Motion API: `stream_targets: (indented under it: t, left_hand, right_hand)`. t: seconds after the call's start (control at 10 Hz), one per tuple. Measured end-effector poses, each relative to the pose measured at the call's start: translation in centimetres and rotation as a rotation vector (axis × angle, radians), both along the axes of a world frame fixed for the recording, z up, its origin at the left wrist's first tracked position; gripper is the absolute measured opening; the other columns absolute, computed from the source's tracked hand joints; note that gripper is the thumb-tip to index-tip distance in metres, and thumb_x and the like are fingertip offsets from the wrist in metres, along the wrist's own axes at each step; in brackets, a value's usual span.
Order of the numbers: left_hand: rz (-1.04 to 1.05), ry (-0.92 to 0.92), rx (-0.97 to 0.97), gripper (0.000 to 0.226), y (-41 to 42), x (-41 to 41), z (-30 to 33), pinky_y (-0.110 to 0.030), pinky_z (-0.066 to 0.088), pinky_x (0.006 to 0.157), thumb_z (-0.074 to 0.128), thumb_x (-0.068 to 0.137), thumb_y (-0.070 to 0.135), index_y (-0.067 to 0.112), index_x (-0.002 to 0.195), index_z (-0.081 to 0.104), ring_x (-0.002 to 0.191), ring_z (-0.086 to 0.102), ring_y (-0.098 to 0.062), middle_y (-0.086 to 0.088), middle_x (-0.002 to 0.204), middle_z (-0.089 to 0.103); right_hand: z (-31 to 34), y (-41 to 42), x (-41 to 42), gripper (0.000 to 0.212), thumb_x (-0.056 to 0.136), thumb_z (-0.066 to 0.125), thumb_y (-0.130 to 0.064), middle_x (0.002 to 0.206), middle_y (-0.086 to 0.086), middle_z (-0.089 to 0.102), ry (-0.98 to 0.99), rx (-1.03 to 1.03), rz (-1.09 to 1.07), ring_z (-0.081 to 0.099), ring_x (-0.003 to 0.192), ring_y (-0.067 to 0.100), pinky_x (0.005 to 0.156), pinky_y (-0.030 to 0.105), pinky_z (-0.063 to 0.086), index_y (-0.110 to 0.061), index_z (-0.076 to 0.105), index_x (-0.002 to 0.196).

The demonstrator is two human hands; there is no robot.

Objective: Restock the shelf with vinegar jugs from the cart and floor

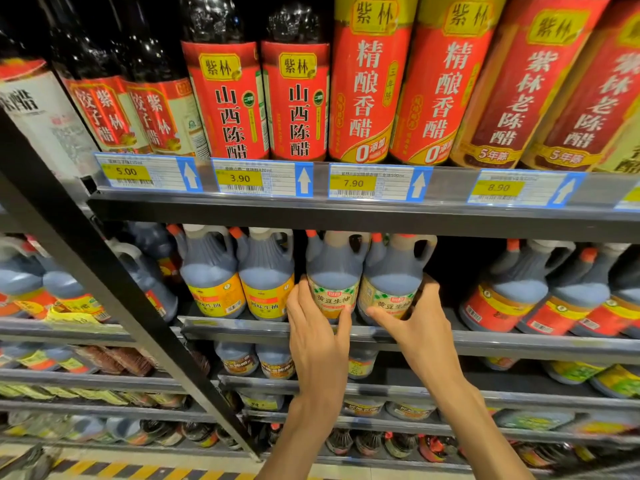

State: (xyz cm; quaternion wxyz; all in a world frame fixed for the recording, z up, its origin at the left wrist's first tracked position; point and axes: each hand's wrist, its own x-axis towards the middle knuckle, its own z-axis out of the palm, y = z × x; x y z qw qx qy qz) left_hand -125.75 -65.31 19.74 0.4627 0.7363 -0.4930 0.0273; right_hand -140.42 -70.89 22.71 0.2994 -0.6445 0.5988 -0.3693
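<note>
Shelves point(346, 216) crowd my view – my left hand point(317, 336) wraps one jug point(334, 278), right hand point(420, 329) its neighbour point(393, 278), both at the shelf's front edge; I fear a hard shove could topple those behind – or a slip drops one

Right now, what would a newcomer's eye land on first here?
Two bare hands at centre: the left hand and right hand each grip a dark plastic jug with a green-checked label, left jug and right jug, on the second shelf. Above, tall red-labelled vinegar bottles crowd the top shelf over yellow price tags.
</note>
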Motion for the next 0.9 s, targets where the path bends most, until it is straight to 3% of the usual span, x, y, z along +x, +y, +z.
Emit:
stream_targets:
  t: [0.2,0.3,0.6,0.7,0.9]
  left_hand:
    - [-0.004,-0.018,0.011,0.074,0.1,0.2,-0.2,-0.021,0.042,0.107,0.059,0.101,0.046,0.004,0.155,0.032,0.138,0.044,-0.019,-0.008,0.15,0.04]
    - [-0.002,0.086,0.087,0.078,-0.3,0.2,0.4,-0.034,0.051,0.104,0.061,0.097,0.047,0.009,0.156,0.027,0.138,0.043,-0.022,-0.006,0.149,0.037]
    - [-0.102,0.026,0.136,0.078,0.7,1.4,0.7,-0.034,0.052,0.102,0.057,0.099,0.047,0.009,0.158,0.02,0.139,0.042,-0.025,-0.007,0.151,0.032]
    - [-0.166,0.029,0.186,0.084,0.9,2.3,0.7,-0.037,0.051,0.103,0.059,0.099,0.046,0.008,0.16,0.016,0.142,0.039,-0.027,-0.01,0.156,0.029]
    - [-0.331,0.033,0.243,0.091,3.3,4.0,1.4,-0.037,0.029,0.121,0.058,0.1,0.043,0.015,0.163,-0.001,0.156,0.014,-0.022,-0.005,0.17,0.011]
  right_hand:
    - [-0.1,0.3,0.1,0.072,0.07,0.089,-0.051,0.116,-0.008,0.065,-0.012,-0.011,-0.007,0.066,0.104,0.012,0.08,0.036,0.059,-0.031,0.041,0.119]
    - [0.0,0.4,0.3,0.066,0.072,0.089,-0.047,0.113,-0.008,0.063,-0.021,-0.012,-0.004,0.065,0.102,0.011,0.081,0.036,0.059,-0.03,0.041,0.114]
    - [-0.2,1.1,1.3,0.073,0.069,0.088,-0.051,0.117,-0.003,0.062,-0.055,-0.047,-0.059,0.066,0.106,0.014,0.085,0.042,0.06,-0.031,0.039,0.12]
    - [0.4,1.7,1.7,0.071,0.075,0.089,-0.041,0.118,-0.005,0.063,-0.057,-0.037,-0.048,0.066,0.106,0.012,0.086,0.034,0.058,-0.025,0.04,0.125]
    - [1.6,3.6,1.6,0.07,0.082,0.086,-0.027,0.122,-0.008,0.057,-0.036,-0.063,0.049,0.059,0.112,0.008,0.09,0.023,0.051,-0.023,0.039,0.133]
